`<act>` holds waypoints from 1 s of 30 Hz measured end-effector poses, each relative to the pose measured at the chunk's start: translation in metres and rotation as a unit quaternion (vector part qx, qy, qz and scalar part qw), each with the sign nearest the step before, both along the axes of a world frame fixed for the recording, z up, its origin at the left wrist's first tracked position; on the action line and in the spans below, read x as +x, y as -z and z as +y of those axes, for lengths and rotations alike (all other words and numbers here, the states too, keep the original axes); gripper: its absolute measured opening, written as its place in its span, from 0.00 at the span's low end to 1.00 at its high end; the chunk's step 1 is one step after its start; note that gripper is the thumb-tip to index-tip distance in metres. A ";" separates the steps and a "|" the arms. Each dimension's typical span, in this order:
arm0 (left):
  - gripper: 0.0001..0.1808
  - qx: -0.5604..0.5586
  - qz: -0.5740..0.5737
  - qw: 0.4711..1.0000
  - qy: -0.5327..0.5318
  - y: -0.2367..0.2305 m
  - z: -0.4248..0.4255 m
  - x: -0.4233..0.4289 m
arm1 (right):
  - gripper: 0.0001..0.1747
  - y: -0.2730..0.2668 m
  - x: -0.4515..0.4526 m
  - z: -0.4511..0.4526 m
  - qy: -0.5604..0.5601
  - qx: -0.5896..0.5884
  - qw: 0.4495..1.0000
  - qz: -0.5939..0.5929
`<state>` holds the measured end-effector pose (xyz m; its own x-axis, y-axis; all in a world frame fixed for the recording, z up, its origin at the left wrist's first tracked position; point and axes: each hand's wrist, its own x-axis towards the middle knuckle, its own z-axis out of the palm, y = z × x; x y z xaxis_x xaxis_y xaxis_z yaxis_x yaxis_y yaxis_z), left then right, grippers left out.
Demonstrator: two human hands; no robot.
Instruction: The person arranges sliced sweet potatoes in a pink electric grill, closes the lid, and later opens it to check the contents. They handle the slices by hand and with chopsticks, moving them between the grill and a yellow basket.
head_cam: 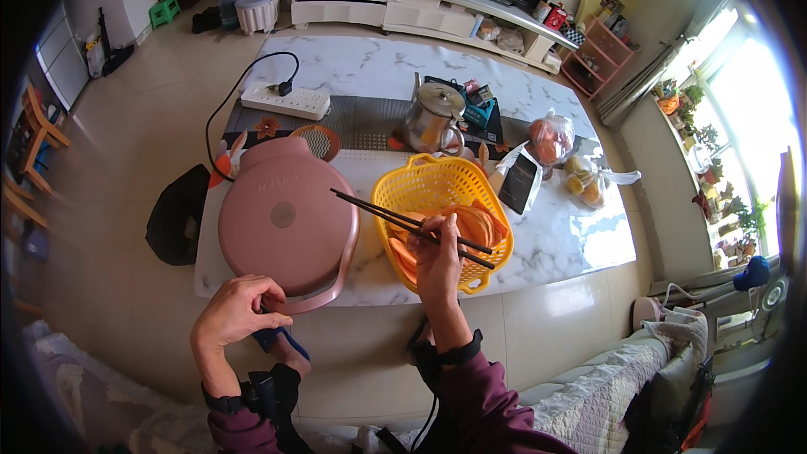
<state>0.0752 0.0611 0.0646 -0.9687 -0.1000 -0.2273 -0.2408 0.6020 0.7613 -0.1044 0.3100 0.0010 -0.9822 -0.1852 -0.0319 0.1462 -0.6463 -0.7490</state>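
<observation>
A pink electric griddle (pixel 287 221) with its lid down stands at the left of the marble-patterned table. My left hand (pixel 243 309) is at its front edge, fingers curled beside the lid's handle; whether they touch it I cannot tell. My right hand (pixel 438 255) holds a pair of dark chopsticks (pixel 378 208), their thin tips pointing left toward the griddle. Under that hand is a yellow plastic basket (pixel 435 170) with orange slices of food (pixel 473 224) in it.
Behind the basket stand a steel kettle (pixel 432 116) and a small box. A white power strip (pixel 285 101) with a black cord lies at the back left. To the right are a phone (pixel 520 184) and bagged fruit (pixel 551 139). A black bag (pixel 179 217) lies left of the table.
</observation>
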 end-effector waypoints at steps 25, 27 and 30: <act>0.17 0.016 0.003 1.000 -0.013 0.001 0.003 0.000 | 0.18 0.001 0.000 0.000 -0.003 0.001 1.000 0.001; 0.17 0.011 0.005 1.000 -0.010 0.001 0.003 0.000 | 0.18 0.002 -0.001 0.000 -0.004 0.008 1.000 0.006; 0.16 0.018 0.001 1.000 -0.013 0.000 0.003 0.000 | 0.19 0.002 -0.001 0.000 -0.003 0.009 1.000 0.001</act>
